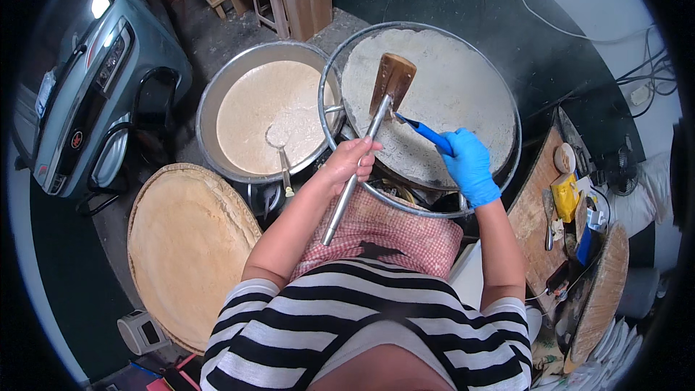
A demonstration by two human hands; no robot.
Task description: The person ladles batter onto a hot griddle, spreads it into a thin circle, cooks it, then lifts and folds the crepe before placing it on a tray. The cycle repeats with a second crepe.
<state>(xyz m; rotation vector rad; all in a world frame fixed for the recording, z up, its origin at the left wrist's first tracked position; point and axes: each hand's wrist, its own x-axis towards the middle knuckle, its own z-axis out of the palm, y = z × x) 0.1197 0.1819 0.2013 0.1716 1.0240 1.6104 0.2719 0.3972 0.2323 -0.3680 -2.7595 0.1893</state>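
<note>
My left hand (350, 164), bare, is closed around the metal handle of a spreader with a flat wooden blade (394, 76). The blade is raised over a round griddle (518, 134), whose surface carries a wide, pale, thin layer of batter or pancake (449, 72). In a blue glove, my right hand (470, 168) grips a blue-handled scraper (432, 135). Its tip meets the spreader near where handle and blade join. Left of the griddle stands a large metal pot (205, 119) of beige batter (253, 112), with a ladle (284, 163) resting in it.
A thick stack of round, pale flatbreads (188, 246) lies at the left. Behind it stands a grey-blue vehicle front (108, 80). To the right, a wooden board (532, 235) holds a yellow packet (565, 195) and small tools. A stool (269, 6) is at the back.
</note>
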